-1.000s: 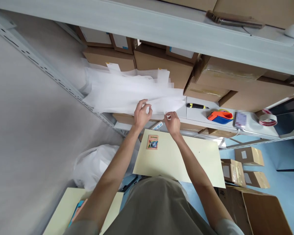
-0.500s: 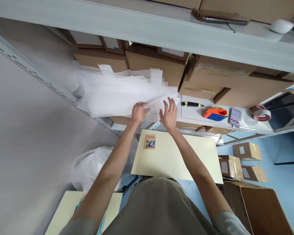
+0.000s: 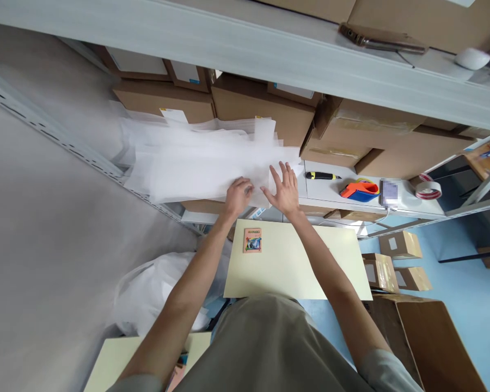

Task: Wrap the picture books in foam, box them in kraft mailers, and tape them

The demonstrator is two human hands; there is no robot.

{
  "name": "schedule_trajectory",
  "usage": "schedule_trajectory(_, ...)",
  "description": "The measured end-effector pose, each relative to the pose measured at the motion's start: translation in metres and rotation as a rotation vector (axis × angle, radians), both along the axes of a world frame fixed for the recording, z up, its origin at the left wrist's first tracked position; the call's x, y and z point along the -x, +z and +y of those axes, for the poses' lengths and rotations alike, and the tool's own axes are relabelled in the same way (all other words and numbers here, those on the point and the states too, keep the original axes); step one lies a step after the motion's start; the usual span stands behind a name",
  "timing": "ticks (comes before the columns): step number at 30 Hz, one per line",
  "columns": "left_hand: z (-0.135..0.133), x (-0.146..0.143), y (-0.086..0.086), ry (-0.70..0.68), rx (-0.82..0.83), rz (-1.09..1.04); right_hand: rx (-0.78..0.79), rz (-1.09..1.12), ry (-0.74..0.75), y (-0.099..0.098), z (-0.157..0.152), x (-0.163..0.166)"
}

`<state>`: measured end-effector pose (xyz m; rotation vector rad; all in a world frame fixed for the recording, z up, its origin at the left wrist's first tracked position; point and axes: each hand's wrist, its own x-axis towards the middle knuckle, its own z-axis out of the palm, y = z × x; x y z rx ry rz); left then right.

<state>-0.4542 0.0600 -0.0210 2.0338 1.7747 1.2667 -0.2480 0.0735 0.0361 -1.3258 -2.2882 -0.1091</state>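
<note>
While the right hand [image 3: 286, 191] splays its fingers, left hand [image 3: 237, 197] curled, grip unclear, white sheets [image 3: 191, 166], thin, translucent-edged, unevenly layered

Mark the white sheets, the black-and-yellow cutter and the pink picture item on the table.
White sheets [image 3: 191, 166]: head view, middle of the pile.
Black-and-yellow cutter [image 3: 320, 176]: head view, middle of its handle.
Pink picture item [image 3: 252, 241]: head view, the picture on its upper face.

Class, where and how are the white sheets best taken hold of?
Grip the sheets probably by the near edge, coming from the front: it seems to overhang the shelf, so it could be pinched above and below. Boxes stand behind the far edge, leaving less room there.
</note>
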Motion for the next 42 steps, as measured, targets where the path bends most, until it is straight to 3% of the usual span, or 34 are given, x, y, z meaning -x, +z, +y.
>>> schedule_trajectory(4,0.0,0.003,-0.003,-0.012,0.006,-0.005,-0.008,-0.034,-0.143,0.001,0.01,-0.005)
schedule_trajectory(8,0.001,0.005,-0.002,0.0,0.023,-0.07,0.102,-0.087,-0.292,-0.002,0.024,-0.014)
schedule_trajectory(13,0.002,0.01,-0.002,-0.012,0.039,-0.151,0.142,-0.071,-0.254,-0.001,0.022,-0.011)
schedule_trajectory(16,0.002,0.012,-0.003,-0.036,0.041,-0.165,0.081,-0.013,-0.23,0.001,0.013,-0.004)
schedule_trajectory(21,-0.006,0.016,-0.002,-0.079,-0.03,-0.11,-0.149,0.094,-0.222,0.004,-0.011,-0.003)
schedule_trajectory(26,-0.029,0.021,0.011,0.005,-0.194,-0.002,-0.301,0.106,-0.251,0.01,-0.045,-0.019)
schedule_trajectory(34,-0.081,0.0,0.027,-0.091,-0.212,-0.03,-0.401,0.114,-0.427,-0.004,-0.124,-0.082)
schedule_trajectory(38,-0.112,-0.029,0.017,-0.072,-0.172,-0.042,-0.376,0.127,-0.483,-0.025,-0.153,-0.132)
schedule_trajectory(42,-0.137,-0.077,-0.005,-0.127,-0.12,-0.002,-0.28,0.108,-0.413,-0.055,-0.168,-0.193)
